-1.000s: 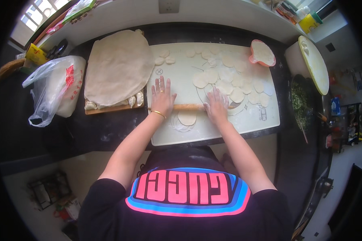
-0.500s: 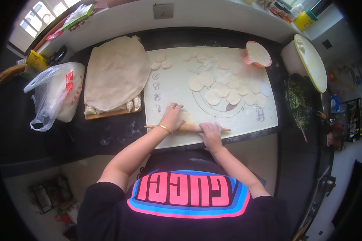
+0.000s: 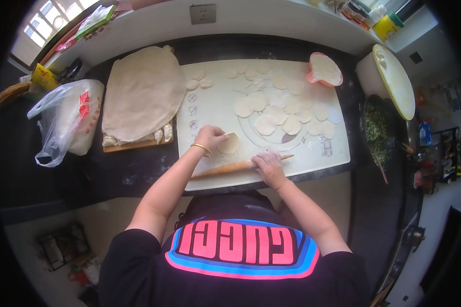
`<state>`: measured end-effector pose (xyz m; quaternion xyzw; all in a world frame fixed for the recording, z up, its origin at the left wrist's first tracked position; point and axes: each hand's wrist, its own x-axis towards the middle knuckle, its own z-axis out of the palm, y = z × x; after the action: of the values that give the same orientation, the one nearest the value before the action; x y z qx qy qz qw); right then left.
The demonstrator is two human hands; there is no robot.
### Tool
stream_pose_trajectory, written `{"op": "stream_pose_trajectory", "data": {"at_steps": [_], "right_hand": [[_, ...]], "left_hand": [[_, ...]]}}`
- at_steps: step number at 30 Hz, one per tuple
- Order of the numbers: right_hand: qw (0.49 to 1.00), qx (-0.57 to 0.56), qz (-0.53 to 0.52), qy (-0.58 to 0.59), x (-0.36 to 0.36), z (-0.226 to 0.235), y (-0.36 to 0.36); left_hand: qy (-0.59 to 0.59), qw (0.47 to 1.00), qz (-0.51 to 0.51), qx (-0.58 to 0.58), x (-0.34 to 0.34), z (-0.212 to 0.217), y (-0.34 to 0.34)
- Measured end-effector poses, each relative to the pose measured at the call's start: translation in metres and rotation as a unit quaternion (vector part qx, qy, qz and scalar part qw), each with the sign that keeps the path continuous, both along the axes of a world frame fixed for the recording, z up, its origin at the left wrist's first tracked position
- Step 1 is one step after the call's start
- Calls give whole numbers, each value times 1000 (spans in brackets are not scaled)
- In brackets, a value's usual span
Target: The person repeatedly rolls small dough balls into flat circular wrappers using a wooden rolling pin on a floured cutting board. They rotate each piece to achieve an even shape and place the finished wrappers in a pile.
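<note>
At the left fingers [image 3: 218, 132], pinched closed on the left edge of a thin dough circle [image 3: 231, 145]. Just to the right of that pinch, nearer to it than to the right fingers [image 3: 263, 158]. Hard to tell if flat or a little lifted. Next, on the body side of the circle and apart from it, a wooden rolling pin [image 3: 228, 169], slanting up from left to right, held near its right end by right fingers curled over the top. Underneath, a white mat [image 3: 310, 157] on the dark surface [image 3: 133, 176]. Farther off, more dough circles [image 3: 266, 124].
</note>
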<state>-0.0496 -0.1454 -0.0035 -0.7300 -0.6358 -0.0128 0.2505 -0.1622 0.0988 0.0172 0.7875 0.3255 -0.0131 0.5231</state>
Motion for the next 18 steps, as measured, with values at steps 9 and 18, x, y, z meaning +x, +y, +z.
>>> {"op": "stream_pose_trajectory", "data": {"at_steps": [9,18], "right_hand": [[997,-46,55,-7,12,-2,18],[996,-67,58,-4,18,1,33]], "left_hand": [[-135,990,35,-7,59,-7,42],[-69,885,15,460,94,-47,126]]}}
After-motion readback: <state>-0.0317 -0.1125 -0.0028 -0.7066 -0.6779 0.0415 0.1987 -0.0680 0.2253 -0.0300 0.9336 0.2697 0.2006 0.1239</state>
